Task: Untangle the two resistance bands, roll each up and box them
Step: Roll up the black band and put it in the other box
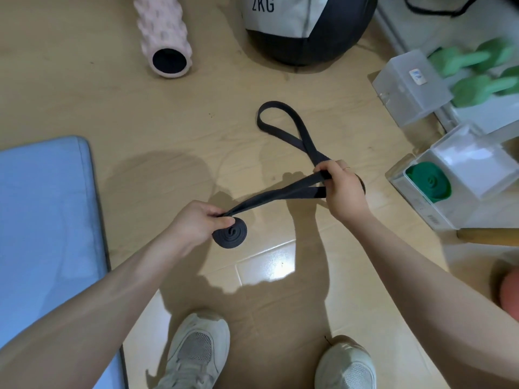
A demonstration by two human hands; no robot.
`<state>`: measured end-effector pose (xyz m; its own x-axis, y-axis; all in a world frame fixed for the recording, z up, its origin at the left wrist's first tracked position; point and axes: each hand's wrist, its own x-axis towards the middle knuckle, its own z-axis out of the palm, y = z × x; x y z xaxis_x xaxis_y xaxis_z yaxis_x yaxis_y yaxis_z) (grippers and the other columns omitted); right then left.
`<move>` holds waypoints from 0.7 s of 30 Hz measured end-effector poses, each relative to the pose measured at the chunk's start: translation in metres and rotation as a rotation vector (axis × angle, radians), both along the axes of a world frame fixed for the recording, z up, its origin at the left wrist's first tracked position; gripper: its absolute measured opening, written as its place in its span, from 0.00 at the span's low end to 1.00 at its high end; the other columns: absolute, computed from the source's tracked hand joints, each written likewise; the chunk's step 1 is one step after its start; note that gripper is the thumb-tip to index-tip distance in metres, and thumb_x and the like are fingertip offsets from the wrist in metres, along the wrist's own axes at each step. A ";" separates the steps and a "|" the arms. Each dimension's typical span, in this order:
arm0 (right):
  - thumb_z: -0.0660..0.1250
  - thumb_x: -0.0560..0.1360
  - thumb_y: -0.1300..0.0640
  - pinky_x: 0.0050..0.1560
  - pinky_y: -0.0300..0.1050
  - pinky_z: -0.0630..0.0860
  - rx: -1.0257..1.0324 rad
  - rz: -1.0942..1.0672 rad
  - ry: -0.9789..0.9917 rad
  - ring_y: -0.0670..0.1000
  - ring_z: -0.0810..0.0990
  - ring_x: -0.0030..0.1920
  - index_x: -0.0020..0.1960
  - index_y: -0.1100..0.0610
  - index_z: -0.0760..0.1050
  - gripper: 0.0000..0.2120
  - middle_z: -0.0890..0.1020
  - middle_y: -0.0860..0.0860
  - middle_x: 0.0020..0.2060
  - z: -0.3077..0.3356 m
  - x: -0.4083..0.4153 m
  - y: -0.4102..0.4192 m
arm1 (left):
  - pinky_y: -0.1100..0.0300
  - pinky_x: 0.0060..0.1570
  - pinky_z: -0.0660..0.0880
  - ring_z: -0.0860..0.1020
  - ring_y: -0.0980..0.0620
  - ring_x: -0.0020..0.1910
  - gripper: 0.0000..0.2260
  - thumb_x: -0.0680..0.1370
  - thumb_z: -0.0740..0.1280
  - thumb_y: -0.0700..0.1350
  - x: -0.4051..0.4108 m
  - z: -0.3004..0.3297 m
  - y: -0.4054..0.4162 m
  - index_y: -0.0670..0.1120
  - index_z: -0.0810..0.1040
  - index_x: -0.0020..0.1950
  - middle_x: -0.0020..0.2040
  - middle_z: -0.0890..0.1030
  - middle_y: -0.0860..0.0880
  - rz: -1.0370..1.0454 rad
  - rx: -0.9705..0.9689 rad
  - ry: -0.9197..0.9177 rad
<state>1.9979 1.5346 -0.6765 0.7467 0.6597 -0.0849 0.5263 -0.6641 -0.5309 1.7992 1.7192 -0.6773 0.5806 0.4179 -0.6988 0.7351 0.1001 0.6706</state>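
Head view: the left hand pinches the coiled end of the black band, its roll held just above the floor. The right hand curls round the band's flat middle, holding it taut; the remaining loop lies on the floor beyond. The green band, rolled, sits in an open clear box near the floor's right edge.

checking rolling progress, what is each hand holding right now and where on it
Both hold the black band. The left hand pinches its rolled-up coil end; the right hand grips the unrolled straps further along.
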 end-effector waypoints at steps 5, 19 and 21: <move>0.60 0.69 0.74 0.48 0.52 0.72 -0.051 0.058 -0.271 0.61 0.74 0.48 0.53 0.61 0.74 0.16 0.76 0.59 0.48 0.012 0.011 -0.005 | 0.58 0.45 0.72 0.74 0.50 0.37 0.03 0.73 0.71 0.39 0.005 0.008 -0.004 0.43 0.83 0.45 0.35 0.80 0.46 -0.010 -0.003 -0.015; 0.59 0.77 0.66 0.58 0.49 0.74 0.245 -0.533 0.474 0.55 0.76 0.55 0.57 0.52 0.74 0.14 0.75 0.49 0.50 0.004 -0.011 -0.026 | 0.69 0.27 0.70 0.74 0.59 0.24 0.05 0.74 0.70 0.39 -0.001 0.004 -0.011 0.40 0.81 0.48 0.33 0.78 0.48 0.088 0.020 0.035; 0.62 0.77 0.61 0.51 0.47 0.70 -0.075 -0.265 0.062 0.56 0.73 0.51 0.59 0.52 0.74 0.12 0.73 0.53 0.47 0.012 -0.006 -0.037 | 0.69 0.28 0.73 0.76 0.59 0.26 0.07 0.74 0.69 0.38 -0.003 0.003 -0.010 0.38 0.80 0.51 0.34 0.78 0.47 0.172 -0.037 0.035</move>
